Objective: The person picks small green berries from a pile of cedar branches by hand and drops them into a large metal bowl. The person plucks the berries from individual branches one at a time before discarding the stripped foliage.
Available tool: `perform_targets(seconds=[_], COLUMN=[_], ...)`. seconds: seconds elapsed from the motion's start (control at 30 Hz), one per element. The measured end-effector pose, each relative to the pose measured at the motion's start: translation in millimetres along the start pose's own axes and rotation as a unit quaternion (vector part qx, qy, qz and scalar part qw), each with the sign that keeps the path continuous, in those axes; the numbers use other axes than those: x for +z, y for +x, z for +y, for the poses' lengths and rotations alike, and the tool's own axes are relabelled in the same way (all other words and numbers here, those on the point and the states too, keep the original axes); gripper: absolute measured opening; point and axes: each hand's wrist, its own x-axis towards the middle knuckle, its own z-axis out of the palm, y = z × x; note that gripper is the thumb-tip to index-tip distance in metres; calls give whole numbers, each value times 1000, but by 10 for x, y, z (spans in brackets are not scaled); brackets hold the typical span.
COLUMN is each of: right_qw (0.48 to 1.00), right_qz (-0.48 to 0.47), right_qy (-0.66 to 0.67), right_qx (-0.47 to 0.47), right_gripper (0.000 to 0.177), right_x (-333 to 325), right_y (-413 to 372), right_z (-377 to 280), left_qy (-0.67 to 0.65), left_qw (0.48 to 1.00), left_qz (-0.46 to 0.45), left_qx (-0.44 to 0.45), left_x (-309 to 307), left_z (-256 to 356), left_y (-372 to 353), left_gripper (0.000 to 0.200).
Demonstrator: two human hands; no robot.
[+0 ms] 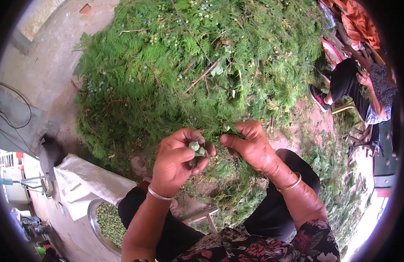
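Several pale green seed cones (196, 150) rest in my left hand (178, 157), its fingers curled around them. A silver bangle circles that wrist. My right hand (250, 146) pinches a green conifer sprig (226, 127) between thumb and fingers, just right of the left hand. A gold bangle is on the right wrist. Both hands are in front of a big heap of cut conifer branches (167, 83), which have small cones and brown twigs among the green.
A metal basin (93, 218) full of green cones stands at lower left, beside a white sack (90, 179). On the right a seated person (376, 87) holds some greenery. Loose sprigs lie on the floor around my legs. Black cables (14, 109) hang at far left.
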Motion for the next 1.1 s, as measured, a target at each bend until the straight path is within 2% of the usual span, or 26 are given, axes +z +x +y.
perform_targets(seconds=[0.07,0.1,0.13,0.17,0.2,0.23,0.3,0.37,0.43,0.57,0.63,0.67,0.7,0.73,0.77,0.8,0.83,0.93,1.0,1.03,1.07,1.1], right_qw=[995,995,991,985,985,977,967,939,944,962,969,979,987,987,994,998,998,991,949,941,942,957], right_qz=[-5,-6,2,10,9,23,35,29,23,-10,-17,-17,-16,-16,-18,-21,-20,-20,-12,-10,-21,-24], right_qy=[-92,-92,-124,-156,-157,-195,-234,-303,-289,-245,-228,-190,-152,-153,-108,-64,-65,-131,-245,-269,-296,-259], right_qx=[-37,-37,-54,-71,-70,-80,-89,-162,-158,-116,-98,-73,-47,-48,-15,17,15,-23,-196,-204,-156,-127], right_gripper=[17,17,16,15,15,13,12,10,10,16,20,23,26,26,27,29,29,26,21,15,11,10], right_x=[-5,12,42,70,97,129,182,221,207,151,131,122,111,102,92,82,68,51,73,96,114,125], right_y=[10,14,19,19,15,8,-16,-24,-14,-18,4,15,20,22,24,28,34,38,25,8,-23,-23], right_z=[14,14,16,19,60,133,204,225,215,138,119,110,99,76,46,26,34,157,247,260,239,235], left_qy=[73,73,258,434,508,508,598,617,646,654,523,410,410,258,99,35,35,13,45,109,316,356], left_qw=[996,996,961,889,836,836,729,714,699,714,836,899,899,957,989,996,996,995,990,981,928,907], left_qz=[47,47,77,105,112,114,154,152,116,77,115,138,137,127,114,83,82,89,124,155,181,186], left_qx=[14,14,58,99,175,175,296,292,285,236,125,74,74,37,-1,10,12,40,44,45,75,127], left_x=[21,56,110,156,190,193,134,81,50,67,41,105,130,127,107,31,2,-17,-52,-29,19,196], left_z=[-22,-32,-46,-70,-109,-162,-273,-283,-245,-96,-76,-28,27,100,163,182,190,204,137,115,75,47], left_y=[3,-3,-13,-14,3,21,59,63,69,22,2,-8,-3,-2,-8,-8,-4,-18,-42,-53,-56,-27], left_gripper=[15,15,14,13,19,19,23,25,23,18,14,12,12,13,15,14,14,26,25,22,17,9])
